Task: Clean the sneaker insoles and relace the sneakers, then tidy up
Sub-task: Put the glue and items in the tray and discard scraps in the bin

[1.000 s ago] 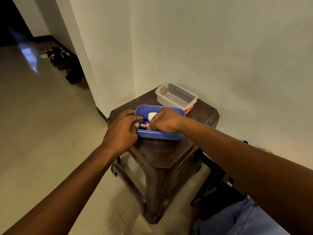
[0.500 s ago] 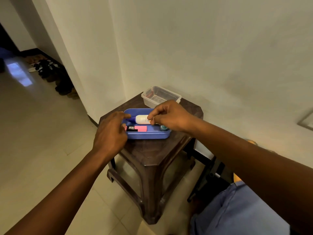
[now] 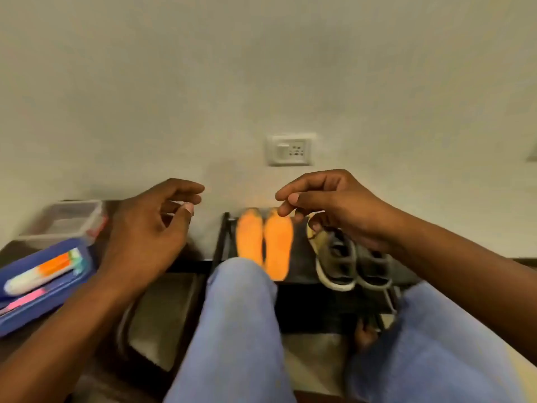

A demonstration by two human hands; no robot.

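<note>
Two orange insoles lie side by side on a low black rack in front of my knees. To their right on the rack stands a pair of grey sneakers with white soles. My left hand hovers left of the insoles, fingers loosely curled, holding nothing. My right hand hangs above the sneakers and the right insole, fingers relaxed and empty. The frame is blurred by motion.
At the far left a blue tray holds a white and orange bottle and a pink marker. A clear plastic box stands behind it on the dark stool. A wall socket sits above the rack.
My view swung right from the stool to the rack. My right hand let go of the white bottle, which now lies in the blue tray. Both hands came away from the tray.
</note>
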